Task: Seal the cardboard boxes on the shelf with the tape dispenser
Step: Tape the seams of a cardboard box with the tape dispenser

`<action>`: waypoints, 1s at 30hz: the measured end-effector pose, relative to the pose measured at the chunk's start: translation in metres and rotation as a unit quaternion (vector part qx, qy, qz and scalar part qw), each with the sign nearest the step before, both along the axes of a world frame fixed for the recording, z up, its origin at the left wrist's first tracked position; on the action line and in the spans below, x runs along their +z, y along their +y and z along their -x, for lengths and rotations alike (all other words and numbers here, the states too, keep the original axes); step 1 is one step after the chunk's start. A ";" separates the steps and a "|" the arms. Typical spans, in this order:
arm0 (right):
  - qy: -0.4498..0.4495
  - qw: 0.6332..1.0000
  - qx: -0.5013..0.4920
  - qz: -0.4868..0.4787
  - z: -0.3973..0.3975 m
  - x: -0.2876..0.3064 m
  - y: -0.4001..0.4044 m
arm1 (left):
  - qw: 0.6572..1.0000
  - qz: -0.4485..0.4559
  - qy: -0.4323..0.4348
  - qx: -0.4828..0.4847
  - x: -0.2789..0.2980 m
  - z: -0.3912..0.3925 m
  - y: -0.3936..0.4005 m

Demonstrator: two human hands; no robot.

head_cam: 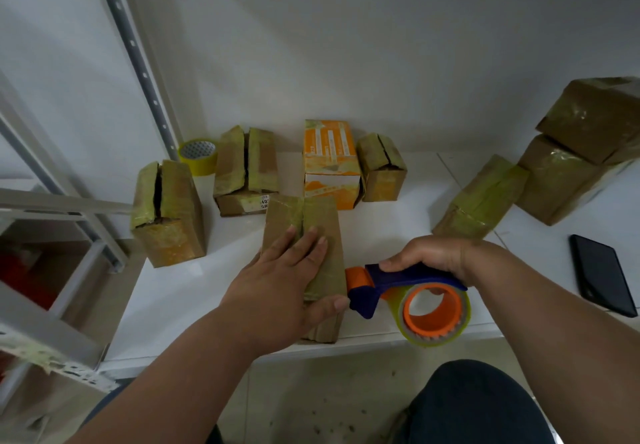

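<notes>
My left hand (282,282) lies flat, fingers straight, on the cardboard box (304,232) at the white shelf's (180,291) front edge. My right hand (434,258) grips the blue-and-orange tape dispenser (408,296), its nose at the box's right side. More boxes stand behind.

Black phone (602,274) flat on white shelf (398,222), right; yellow tape roll (198,156) by wall (346,45).

i count seven brown boxes: near one (304,236), left (169,215), back-left (246,170), back (381,170), right (481,198), and two stacked (557,184) (595,114). one orange box (330,163), one tape roll (199,154), one dispenser (412,298), one phone (602,274).
</notes>
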State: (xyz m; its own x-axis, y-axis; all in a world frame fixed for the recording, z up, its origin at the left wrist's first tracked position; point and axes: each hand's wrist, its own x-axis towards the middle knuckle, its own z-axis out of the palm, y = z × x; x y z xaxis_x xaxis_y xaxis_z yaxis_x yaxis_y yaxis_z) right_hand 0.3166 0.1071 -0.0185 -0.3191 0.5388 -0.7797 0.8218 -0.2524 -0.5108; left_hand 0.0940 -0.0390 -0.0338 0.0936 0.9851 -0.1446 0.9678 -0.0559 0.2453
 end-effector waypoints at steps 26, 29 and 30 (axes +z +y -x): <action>0.139 0.903 -0.219 -0.343 -0.049 0.018 -0.082 | 0.998 0.044 -0.026 0.046 0.022 -0.008 -0.031; 0.166 0.885 -0.240 -0.363 -0.051 0.024 -0.092 | 0.994 0.054 -0.098 -0.011 0.021 0.010 -0.035; 0.171 0.881 -0.239 -0.370 -0.051 0.027 -0.095 | 0.993 0.043 -0.108 -0.023 0.020 0.014 -0.034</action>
